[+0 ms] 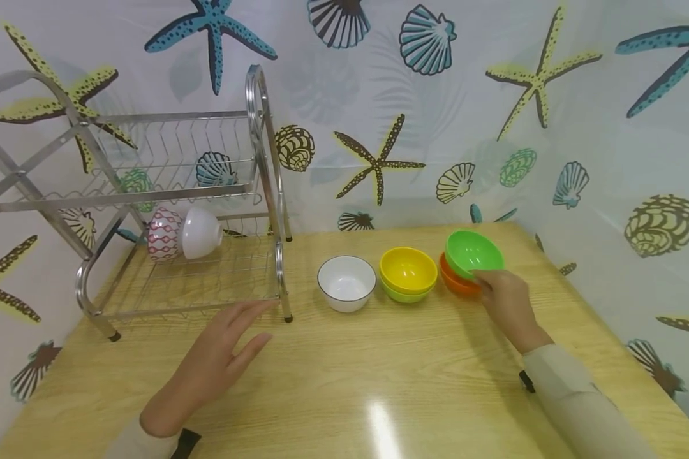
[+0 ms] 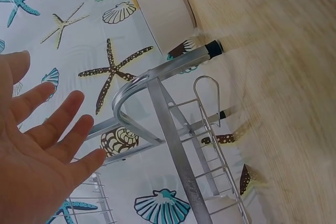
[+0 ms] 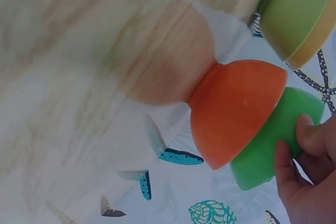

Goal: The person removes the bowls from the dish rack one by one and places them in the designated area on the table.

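Note:
At the right of the head view, my right hand (image 1: 506, 306) pinches the near rim of a green bowl (image 1: 475, 252). This bowl sits tilted over an orange bowl (image 1: 458, 280) that stands on the table. From the right wrist, thumb and fingers are seen on the green bowl (image 3: 278, 137), close above the orange bowl (image 3: 239, 108). My left hand (image 1: 221, 357) hovers in front of the metal dish rack (image 1: 178, 191), fingers extended and holding nothing. The left wrist view shows that hand (image 2: 47, 145) with spread fingers, apart from the rack (image 2: 178, 145).
Left of the orange bowl, a yellow bowl (image 1: 409, 271) sits in a lime green bowl (image 1: 404, 297). A white bowl (image 1: 347, 284) with a dark rim stands between them and the rack. On the rack's lower tier lie a red-patterned bowl (image 1: 163, 234) and a white bowl (image 1: 200, 233), both on their sides.

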Demonstrator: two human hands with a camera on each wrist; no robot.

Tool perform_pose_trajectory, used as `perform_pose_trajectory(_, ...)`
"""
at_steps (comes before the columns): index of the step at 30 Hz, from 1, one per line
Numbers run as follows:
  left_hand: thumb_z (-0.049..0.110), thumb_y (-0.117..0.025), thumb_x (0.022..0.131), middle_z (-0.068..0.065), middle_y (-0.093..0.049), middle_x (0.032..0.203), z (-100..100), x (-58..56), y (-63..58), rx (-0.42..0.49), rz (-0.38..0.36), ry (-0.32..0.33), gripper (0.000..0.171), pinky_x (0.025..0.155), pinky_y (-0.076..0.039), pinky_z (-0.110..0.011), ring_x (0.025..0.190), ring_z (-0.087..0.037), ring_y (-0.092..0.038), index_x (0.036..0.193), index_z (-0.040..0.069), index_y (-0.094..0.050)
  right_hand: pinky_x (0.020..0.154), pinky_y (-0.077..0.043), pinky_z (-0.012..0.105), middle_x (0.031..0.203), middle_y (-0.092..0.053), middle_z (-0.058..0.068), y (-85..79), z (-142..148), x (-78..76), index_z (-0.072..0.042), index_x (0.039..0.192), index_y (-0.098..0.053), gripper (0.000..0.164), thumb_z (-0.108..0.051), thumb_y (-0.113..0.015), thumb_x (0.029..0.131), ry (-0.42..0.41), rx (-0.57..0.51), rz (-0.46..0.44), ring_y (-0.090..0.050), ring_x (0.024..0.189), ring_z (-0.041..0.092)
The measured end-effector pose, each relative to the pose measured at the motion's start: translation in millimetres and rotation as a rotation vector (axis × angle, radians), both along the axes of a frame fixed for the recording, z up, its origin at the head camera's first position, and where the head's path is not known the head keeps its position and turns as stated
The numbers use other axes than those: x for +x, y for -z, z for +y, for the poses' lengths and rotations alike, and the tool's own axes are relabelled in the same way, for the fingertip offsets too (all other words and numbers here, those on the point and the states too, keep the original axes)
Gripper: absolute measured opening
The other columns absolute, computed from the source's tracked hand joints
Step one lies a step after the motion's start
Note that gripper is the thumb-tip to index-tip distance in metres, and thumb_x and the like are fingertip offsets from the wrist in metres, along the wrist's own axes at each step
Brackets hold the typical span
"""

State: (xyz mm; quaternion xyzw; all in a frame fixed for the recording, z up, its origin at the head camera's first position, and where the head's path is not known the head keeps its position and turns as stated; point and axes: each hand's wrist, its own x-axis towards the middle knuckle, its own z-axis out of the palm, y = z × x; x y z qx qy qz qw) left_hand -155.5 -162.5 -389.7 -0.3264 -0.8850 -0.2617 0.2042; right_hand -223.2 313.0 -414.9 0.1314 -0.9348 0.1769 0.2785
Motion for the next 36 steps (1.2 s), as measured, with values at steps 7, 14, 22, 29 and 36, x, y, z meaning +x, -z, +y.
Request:
perform_pose_trajectory(7,0.013,-0.066,0.091,-0.006,-0.052,0.135,-3.7,-3.2,-0.8,0.053,-0.018,-0.003,0.05,0.099,-0.043,-0.05,0.126,-0.026,-0.045,0.138,0.011,-0.049,0.071,-0.055,0.053,0.093,-0.069,0.025,1.1,2.3,-6.5,0.008,0.101,-0.07,0.016,0.004,-0.065,0.087,0.01,0.052,-0.143,-0.065,0.08,0.041)
perform_pose_trajectory(14,0.013,-0.065,0.092,-0.005,-0.052,0.136,-3.4,-3.4,1.4,0.07,-0.06,-0.016,0.052,0.101,-0.041,-0.051,0.128,-0.025,-0.044,0.14,0.011,-0.046,0.074,-0.054,0.054,0.096,-0.069,0.026,2.9,5.6,-7.2,0.01,0.101,-0.07,0.017,0.006,-0.064,0.086,0.015,0.075,-0.19,-0.064,0.083,0.044)
perform_pose_trajectory(22,0.014,-0.065,0.092,-0.004,-0.053,0.134,-4.0,-2.9,0.1,0.062,-0.071,-0.023,0.052,0.101,-0.042,-0.05,0.127,-0.024,-0.046,0.141,0.012,-0.044,0.078,-0.053,0.055,0.1,-0.067,0.027,-1.0,2.9,-6.6,0.008,0.103,-0.069,0.019,0.008,-0.063,0.085,0.009,0.113,-0.253,-0.063,0.09,0.045)
perform_pose_trajectory(29,0.013,-0.065,0.092,-0.004,-0.056,0.129,-6.1,-3.0,-6.1,0.056,-0.062,-0.02,0.053,0.1,-0.043,-0.05,0.124,-0.023,-0.047,0.141,0.012,-0.045,0.08,-0.054,0.055,0.101,-0.067,0.028,-3.1,0.8,-5.6,0.009,0.103,-0.069,0.018,0.01,-0.059,0.087,-0.003,0.118,-0.279,-0.063,0.092,0.045)
perform_pose_trajectory(36,0.014,-0.065,0.092,-0.004,-0.055,0.13,-7.2,-1.7,-6.2,0.049,-0.088,-0.027,0.053,0.1,-0.042,-0.052,0.125,-0.024,-0.047,0.141,0.011,-0.045,0.079,-0.054,0.053,0.098,-0.068,0.027,-4.0,-1.9,-5.1,0.009,0.101,-0.069,0.018,0.011,-0.056,0.088,-0.02,0.114,-0.289,-0.064,0.089,0.043)
